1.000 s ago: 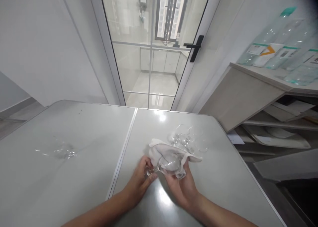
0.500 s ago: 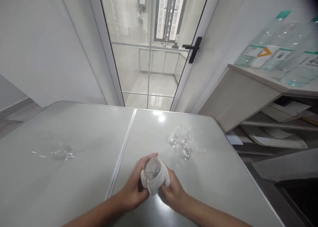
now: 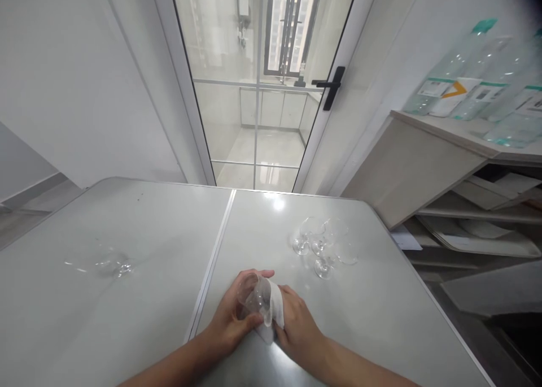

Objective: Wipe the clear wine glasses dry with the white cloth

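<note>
My left hand point(image 3: 231, 319) is wrapped round a clear wine glass point(image 3: 253, 296), its mouth turned up and toward the door. My right hand point(image 3: 296, 325) is closed on a white cloth point(image 3: 273, 313) and presses it against the right side of the glass. Both hands hover just above the near middle of the grey-white table point(image 3: 148, 234). Beyond my right hand, a group of clear stemmed glasses point(image 3: 322, 246) lies on the table, apart from my hands.
Another clear glass point(image 3: 105, 262) lies on its side at the table's left. A seam point(image 3: 212, 257) runs down the table's middle. A glass door point(image 3: 258, 82) stands behind. To the right is a wooden shelf point(image 3: 423, 161) with plastic bottles point(image 3: 474, 76) on top.
The spread cloth has been bunched round the glass. The glass has turned mouth-up and drifted slightly left and nearer to me, with both hands closing tighter round it.
</note>
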`<state>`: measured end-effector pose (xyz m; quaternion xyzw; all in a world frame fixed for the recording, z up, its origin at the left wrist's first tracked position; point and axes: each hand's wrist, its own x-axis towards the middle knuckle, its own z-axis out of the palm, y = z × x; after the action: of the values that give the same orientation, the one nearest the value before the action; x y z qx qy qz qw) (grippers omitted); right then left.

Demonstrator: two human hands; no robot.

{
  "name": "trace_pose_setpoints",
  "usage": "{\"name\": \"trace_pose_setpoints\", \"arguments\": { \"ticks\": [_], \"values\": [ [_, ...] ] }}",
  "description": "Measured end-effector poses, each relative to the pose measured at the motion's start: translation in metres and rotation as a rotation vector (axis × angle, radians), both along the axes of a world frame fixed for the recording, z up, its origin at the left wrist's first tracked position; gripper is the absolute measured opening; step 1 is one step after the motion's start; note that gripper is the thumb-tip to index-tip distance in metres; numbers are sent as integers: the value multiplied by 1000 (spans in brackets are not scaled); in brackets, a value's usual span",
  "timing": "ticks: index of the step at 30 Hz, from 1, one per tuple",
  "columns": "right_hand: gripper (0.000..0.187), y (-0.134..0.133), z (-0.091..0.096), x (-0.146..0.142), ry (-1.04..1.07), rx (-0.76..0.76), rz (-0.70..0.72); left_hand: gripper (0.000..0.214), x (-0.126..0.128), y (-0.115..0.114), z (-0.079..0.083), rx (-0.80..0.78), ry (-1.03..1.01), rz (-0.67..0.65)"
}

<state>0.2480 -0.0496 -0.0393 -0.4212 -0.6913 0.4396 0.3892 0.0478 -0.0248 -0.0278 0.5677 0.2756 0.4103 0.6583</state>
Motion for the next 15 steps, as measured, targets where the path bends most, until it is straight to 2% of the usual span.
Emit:
{"name": "trace_pose_setpoints", "arguments": {
  "ticks": [1, 2, 5, 6, 8, 10, 13, 15],
  "values": [
    [40, 0, -1, 0, -1, 8, -9, 63, 0, 1, -3, -22, -16, -6],
    [39, 0, -2, -1, 54, -77, 16, 64, 0, 2, -6, -53, -40, -18],
    [44, 0, -1, -1, 414, -574, 217, 65, -1, 8, -9, -148, -104, -96],
    [48, 1, 0, -1, 519, -692, 273, 65, -1, 10, -8, -167, -104, -122],
    [57, 1, 3, -1, 609, -763, 309, 65, -2, 11, -3, -152, -80, -141],
    [58, 2, 4, -1, 547, -674, 262, 67, -1, 10, 3, -69, -47, -114],
    [45, 0, 1, -3, 310, -307, 114, 65, 0, 6, 7, 81, 32, -51],
    [42, -1, -3, -4, 177, -86, 25, 62, 0, 4, 6, 101, 65, -39]
  ]
}}
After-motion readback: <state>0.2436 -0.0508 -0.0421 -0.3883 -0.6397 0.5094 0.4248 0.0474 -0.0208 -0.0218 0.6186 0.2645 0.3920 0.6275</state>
